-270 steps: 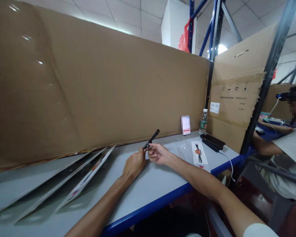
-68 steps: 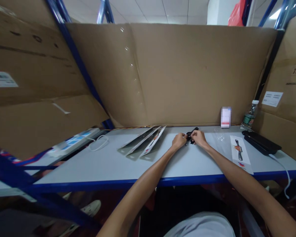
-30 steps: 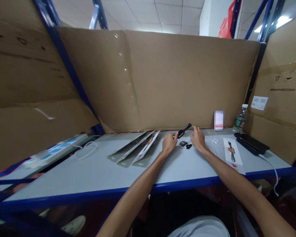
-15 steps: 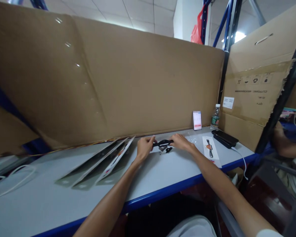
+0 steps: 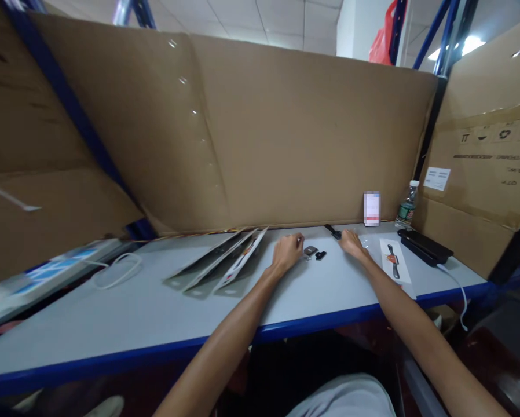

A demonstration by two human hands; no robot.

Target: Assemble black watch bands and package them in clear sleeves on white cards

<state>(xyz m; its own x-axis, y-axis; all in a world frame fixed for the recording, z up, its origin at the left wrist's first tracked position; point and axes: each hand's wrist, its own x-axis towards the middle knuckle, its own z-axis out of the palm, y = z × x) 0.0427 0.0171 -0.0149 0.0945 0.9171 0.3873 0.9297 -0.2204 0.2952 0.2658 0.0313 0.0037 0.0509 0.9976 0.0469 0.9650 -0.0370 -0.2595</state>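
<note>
My right hand (image 5: 352,241) is closed round one end of a black spokeshave body (image 5: 333,231), whose other handle points up and left over the table. My left hand (image 5: 288,252) has its fingers curled together near the tabletop; whatever they pinch, if anything, is too small to make out. Between the hands lie a dark grey metal plate (image 5: 311,251), a small black part (image 5: 321,255) and a tiny shiny piece (image 5: 307,258). To the right of my right hand, a printed card (image 5: 396,267) shows a picture of a spokeshave.
Several cards (image 5: 231,269) lean in a row to the left. A lit phone (image 5: 372,208) and a bottle (image 5: 406,205) stand at the back right, near a black device (image 5: 425,246) with a white cable. Cardboard panels (image 5: 307,139) wall the table; a power strip (image 5: 60,272) lies far left.
Both hands were on the spokeshave body above the loose parts. My left hand has let go of it, and my right hand has carried it to the right. The view has turned left.
</note>
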